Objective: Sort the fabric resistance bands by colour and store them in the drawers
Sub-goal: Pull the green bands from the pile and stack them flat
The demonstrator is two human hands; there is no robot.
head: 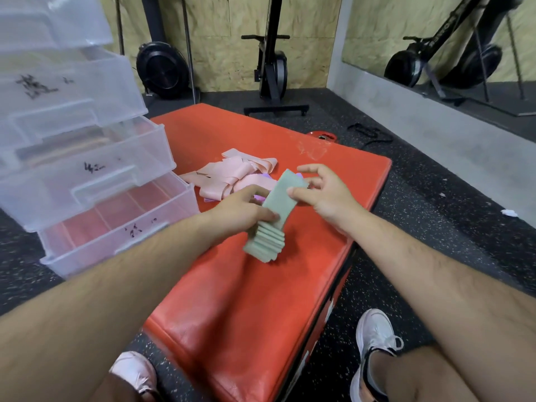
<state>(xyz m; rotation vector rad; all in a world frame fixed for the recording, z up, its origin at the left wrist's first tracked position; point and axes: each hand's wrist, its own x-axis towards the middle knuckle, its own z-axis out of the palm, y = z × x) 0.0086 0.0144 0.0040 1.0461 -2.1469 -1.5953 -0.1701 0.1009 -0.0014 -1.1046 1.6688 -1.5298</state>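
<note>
Speckled black rubber flooring and chipboard-clad walls are seen behind an orange padded box that fills the centre of the frame. A stack of green fabric resistance bands is held just above the box top at frame centre, its lower ends fanned out in steps. The left hand is closed around the middle of the stack, thumb laid on the uppermost band. The right hand is placed at the stack's upper end: its thumb is pressed on the top band's edge while the remaining fingers are spread and curled loosely above it.

Just beyond the hands, a loose pile of pink bands is seen lying on the box, with a small patch of purple band showing beneath it.

At the left of the frame, a clear plastic drawer unit is shown with its drawers pulled out in steps; pink bands are visible through the bottom drawer. Black exercise machines are ranged along the far wall at the top, and two light trainers are visible at the bottom edge.
</note>
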